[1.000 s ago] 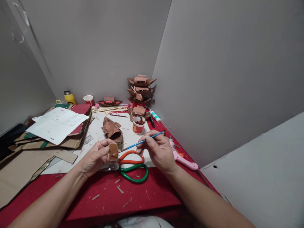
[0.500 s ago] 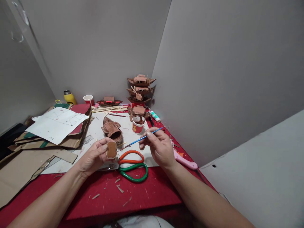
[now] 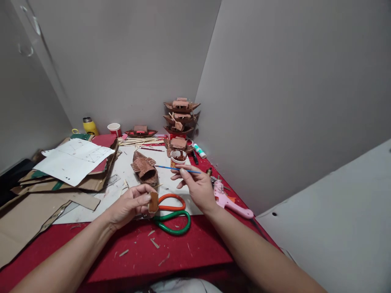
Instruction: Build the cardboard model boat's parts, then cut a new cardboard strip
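The paintbrush has been swung away from the small brown card piece toward the paint cup. It is pinched by right hand fingers. Just left of the scissors, the light, bendable, likely wet-painted piece is gripped edgewise by the left hand

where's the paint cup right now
In the head view the paint cup stands on the white sheet mid-table, just beyond the right hand holding the brush, right of the brown model piece.
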Tool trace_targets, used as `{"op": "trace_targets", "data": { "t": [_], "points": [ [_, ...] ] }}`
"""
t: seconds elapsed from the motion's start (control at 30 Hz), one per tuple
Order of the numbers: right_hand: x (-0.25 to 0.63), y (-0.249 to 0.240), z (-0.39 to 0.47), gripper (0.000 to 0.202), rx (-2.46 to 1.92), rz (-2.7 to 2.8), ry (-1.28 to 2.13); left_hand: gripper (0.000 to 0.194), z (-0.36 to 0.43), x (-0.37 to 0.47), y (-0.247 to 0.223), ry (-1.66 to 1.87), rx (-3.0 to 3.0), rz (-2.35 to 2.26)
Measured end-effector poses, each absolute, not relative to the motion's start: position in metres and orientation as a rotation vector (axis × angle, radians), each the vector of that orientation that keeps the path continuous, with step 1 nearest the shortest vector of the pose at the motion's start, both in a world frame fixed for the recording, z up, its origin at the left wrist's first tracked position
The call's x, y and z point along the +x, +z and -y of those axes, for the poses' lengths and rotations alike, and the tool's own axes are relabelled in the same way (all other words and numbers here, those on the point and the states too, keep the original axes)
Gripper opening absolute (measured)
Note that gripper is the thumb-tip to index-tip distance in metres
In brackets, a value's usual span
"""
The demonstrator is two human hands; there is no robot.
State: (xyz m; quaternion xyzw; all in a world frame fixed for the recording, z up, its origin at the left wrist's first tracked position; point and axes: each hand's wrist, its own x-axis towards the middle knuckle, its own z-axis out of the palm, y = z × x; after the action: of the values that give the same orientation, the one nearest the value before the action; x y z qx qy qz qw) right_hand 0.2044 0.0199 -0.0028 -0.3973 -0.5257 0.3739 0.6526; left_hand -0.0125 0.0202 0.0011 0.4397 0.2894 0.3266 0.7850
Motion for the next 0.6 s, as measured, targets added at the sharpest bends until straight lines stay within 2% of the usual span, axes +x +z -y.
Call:
{"op": "trace_targets", "data": {
  "t": [0.33,0.6],
  "points": [
    [0.199,-0.02,-0.022,0.025,-1.012,1.621,0.637,0.036,-0.02,-0.014,0.0,0.694,0.98,-0.616],
    [0.199,-0.021,-0.022,0.024,-1.01,1.642,0.575,0.037,-0.02,-0.015,0.0,0.694,0.984,-0.608]
  ]
}}
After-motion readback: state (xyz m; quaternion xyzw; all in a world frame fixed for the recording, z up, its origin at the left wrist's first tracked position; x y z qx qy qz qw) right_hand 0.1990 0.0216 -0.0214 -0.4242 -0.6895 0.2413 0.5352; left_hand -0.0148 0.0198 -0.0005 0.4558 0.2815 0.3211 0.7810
